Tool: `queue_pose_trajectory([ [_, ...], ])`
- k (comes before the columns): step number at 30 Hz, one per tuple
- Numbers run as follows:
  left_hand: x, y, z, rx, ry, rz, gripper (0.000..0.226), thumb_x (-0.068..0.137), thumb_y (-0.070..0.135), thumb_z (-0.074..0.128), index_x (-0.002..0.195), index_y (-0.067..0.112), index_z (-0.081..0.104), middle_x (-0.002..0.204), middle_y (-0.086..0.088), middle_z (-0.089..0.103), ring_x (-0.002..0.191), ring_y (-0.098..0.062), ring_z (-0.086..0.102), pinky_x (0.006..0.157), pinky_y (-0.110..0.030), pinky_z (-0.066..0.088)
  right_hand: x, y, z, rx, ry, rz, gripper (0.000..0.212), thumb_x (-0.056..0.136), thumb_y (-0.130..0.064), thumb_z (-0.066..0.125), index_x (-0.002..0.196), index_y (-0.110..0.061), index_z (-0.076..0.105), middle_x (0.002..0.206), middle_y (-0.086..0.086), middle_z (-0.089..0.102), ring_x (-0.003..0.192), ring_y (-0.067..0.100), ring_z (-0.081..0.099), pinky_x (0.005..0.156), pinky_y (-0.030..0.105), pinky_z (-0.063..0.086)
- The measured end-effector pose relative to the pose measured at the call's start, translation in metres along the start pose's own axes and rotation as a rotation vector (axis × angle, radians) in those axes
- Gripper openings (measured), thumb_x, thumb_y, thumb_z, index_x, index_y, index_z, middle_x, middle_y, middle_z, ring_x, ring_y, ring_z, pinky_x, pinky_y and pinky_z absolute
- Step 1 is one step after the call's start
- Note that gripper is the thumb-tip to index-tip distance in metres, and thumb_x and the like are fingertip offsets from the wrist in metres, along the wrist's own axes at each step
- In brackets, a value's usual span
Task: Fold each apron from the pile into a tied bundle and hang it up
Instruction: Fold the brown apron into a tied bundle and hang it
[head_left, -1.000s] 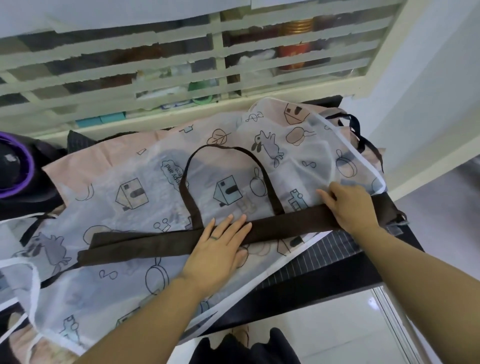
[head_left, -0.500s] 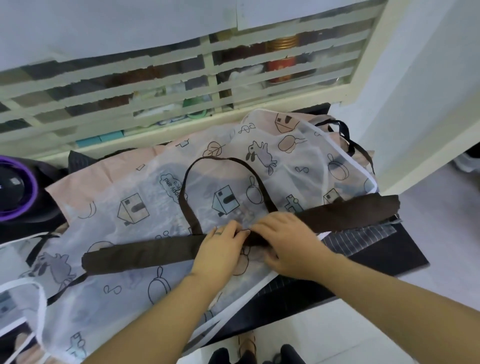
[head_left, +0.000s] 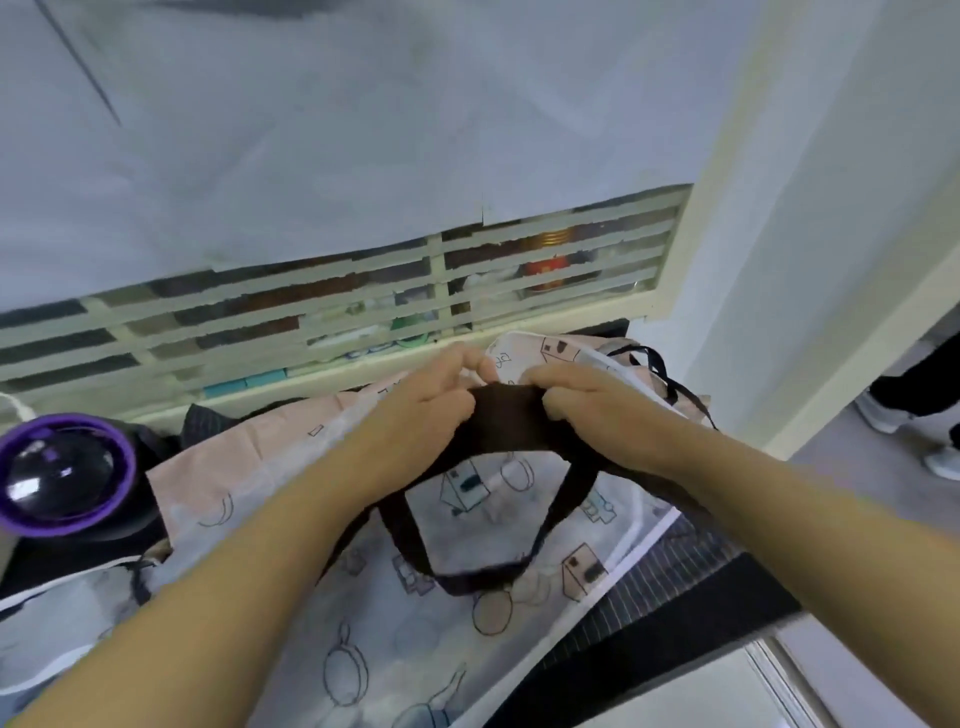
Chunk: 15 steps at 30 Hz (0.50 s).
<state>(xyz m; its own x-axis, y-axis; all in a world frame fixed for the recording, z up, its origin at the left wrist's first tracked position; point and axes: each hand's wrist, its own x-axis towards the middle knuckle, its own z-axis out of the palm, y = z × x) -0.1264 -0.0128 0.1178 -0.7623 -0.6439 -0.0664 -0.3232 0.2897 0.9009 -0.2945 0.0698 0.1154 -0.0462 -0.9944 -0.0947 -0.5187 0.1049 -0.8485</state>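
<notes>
- My left hand (head_left: 436, 400) and right hand (head_left: 587, 400) both grip the folded dark brown fabric apron (head_left: 506, 415).
- Its neck strap (head_left: 467, 577), blurred, seems to hang above the printed translucent white apron (head_left: 395, 649).

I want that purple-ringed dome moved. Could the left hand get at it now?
Probably, but not at once: the left hand grips the brown apron with the right hand. Only flat printed aprons lie between it and the dome.
</notes>
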Motion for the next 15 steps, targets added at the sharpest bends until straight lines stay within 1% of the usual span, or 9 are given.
queue_pose_trajectory([
  [2,0.004,0.032,-0.018,-0.157,0.115,0.099,0.032,0.072,0.011,0.041,0.077,0.037,0.058,0.062,-0.005,0.049,0.052,-0.015,0.042,0.048,-0.025,0.032,0.008,-0.031,-0.012,0.047,0.075,-0.075,0.019,0.072,-0.02,0.036,0.074,-0.003,0.045,0.073,0.0,0.042,0.067,0.01,0.039,0.062,0.027,0.031],
  [4,0.007,0.057,-0.027,-0.296,0.196,0.193,0.033,0.062,0.013,0.038,0.072,0.034,0.061,0.071,-0.014,0.05,0.056,-0.018,0.044,0.051,-0.026,0.032,0.012,-0.054,-0.017,0.159,0.143,-0.105,0.029,0.065,-0.023,0.035,0.078,-0.001,0.05,0.077,0.006,0.045,0.07,0.017,0.04,0.067,0.033,0.031],
  [5,0.005,0.072,-0.035,-0.36,0.226,0.24,0.032,0.062,0.012,0.037,0.074,0.029,0.061,0.072,-0.017,0.051,0.055,-0.02,0.045,0.051,-0.026,0.033,0.015,-0.071,-0.021,0.256,0.168,-0.122,0.03,0.064,-0.023,0.037,0.078,-0.001,0.052,0.075,0.008,0.045,0.07,0.021,0.039,0.069,0.034,0.031],
  [7,0.008,0.086,-0.038,-0.504,0.252,0.26,0.027,0.072,0.009,0.036,0.078,0.02,0.06,0.063,-0.011,0.055,0.05,-0.017,0.047,0.049,-0.024,0.037,0.02,-0.085,-0.022,0.469,0.178,-0.139,0.02,0.067,-0.026,0.04,0.071,-0.009,0.051,0.067,0.006,0.044,0.067,0.021,0.039,0.075,0.038,0.033],
  [8,0.006,0.098,-0.045,-0.558,0.281,0.291,0.027,0.08,0.007,0.035,0.079,0.018,0.059,0.058,-0.006,0.055,0.049,-0.016,0.048,0.049,-0.025,0.039,0.022,-0.1,-0.024,0.484,0.191,-0.187,0.018,0.071,-0.028,0.04,0.067,-0.014,0.051,0.063,0.004,0.045,0.065,0.02,0.041,0.077,0.04,0.034],
  [10,0.004,0.114,-0.05,-0.683,0.331,0.303,0.031,0.09,0.009,0.032,0.079,0.017,0.06,0.052,0.0,0.053,0.047,-0.016,0.051,0.048,-0.025,0.044,0.026,-0.119,-0.025,0.409,0.255,-0.252,0.024,0.08,-0.034,0.042,0.064,-0.018,0.051,0.062,0.002,0.049,0.066,0.019,0.046,0.077,0.043,0.039],
  [11,0.003,0.123,-0.055,-0.754,0.35,0.3,0.032,0.091,0.011,0.033,0.078,0.017,0.062,0.052,0.0,0.051,0.048,-0.016,0.051,0.047,-0.024,0.046,0.028,-0.132,-0.027,0.349,0.291,-0.3,0.029,0.088,-0.035,0.043,0.065,-0.018,0.051,0.063,0.0,0.051,0.067,0.016,0.049,0.077,0.042,0.041],
  [13,0.003,0.137,-0.063,-0.876,0.383,0.293,0.03,0.089,0.012,0.037,0.077,0.016,0.064,0.052,-0.001,0.046,0.05,-0.018,0.048,0.046,-0.023,0.045,0.029,-0.148,-0.03,0.229,0.325,-0.402,0.038,0.101,-0.033,0.038,0.07,-0.02,0.056,0.065,-0.011,0.058,0.066,0.006,0.053,0.073,0.028,0.043],
  [15,0.002,0.149,-0.071,-0.951,0.397,0.32,0.029,0.087,0.012,0.038,0.078,0.014,0.065,0.053,-0.002,0.042,0.052,-0.018,0.044,0.051,-0.024,0.042,0.028,-0.158,-0.031,0.179,0.318,-0.464,0.04,0.101,-0.036,0.034,0.079,-0.021,0.063,0.071,-0.015,0.064,0.067,-0.002,0.056,0.068,0.014,0.042],
])
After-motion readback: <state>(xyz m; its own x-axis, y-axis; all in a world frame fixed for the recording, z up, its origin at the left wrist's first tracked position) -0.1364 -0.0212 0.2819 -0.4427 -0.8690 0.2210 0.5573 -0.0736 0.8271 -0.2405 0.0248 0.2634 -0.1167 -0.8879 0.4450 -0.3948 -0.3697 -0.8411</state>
